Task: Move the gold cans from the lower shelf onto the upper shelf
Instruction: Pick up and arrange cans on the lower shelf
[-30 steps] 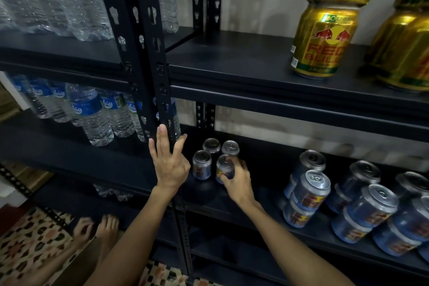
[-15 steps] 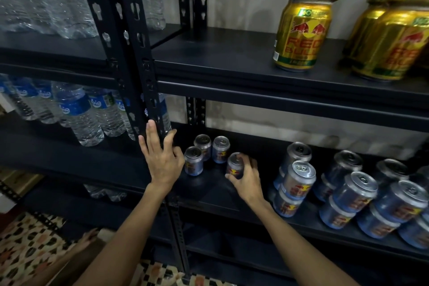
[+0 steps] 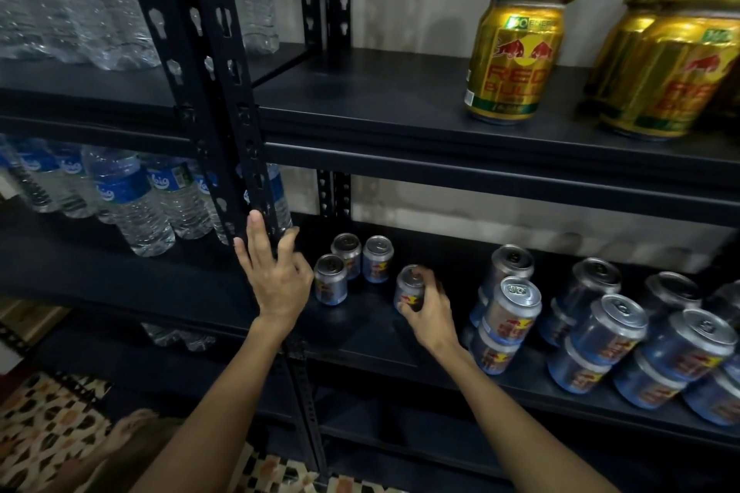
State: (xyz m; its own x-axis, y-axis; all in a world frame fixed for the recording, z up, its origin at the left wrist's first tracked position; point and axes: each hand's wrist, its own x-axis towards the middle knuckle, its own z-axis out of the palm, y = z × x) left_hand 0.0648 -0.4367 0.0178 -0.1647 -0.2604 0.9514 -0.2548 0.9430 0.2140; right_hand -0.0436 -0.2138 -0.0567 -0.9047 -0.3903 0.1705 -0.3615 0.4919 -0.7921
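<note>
Gold cans (image 3: 516, 60) stand stacked two high on the upper shelf (image 3: 380, 120) at the right, with more gold cans (image 3: 668, 72) at the right edge. On the lower shelf (image 3: 360, 328) my right hand (image 3: 428, 308) is closed around a small blue-silver can (image 3: 410, 286). Three similar blue cans (image 3: 352, 266) stand just to its left. My left hand (image 3: 274, 272) rests open against the black shelf post (image 3: 224, 92), holding nothing.
Several blue-silver cans (image 3: 600, 328) are stacked two high at the right of the lower shelf. Water bottles (image 3: 128, 192) fill the left bay on both levels. A patterned floor (image 3: 44, 428) and a foot show at the bottom left.
My right hand took one blue can out of the small group and slid it right along the lower shelf. My left hand stayed on the post. The view shifted slightly.
</note>
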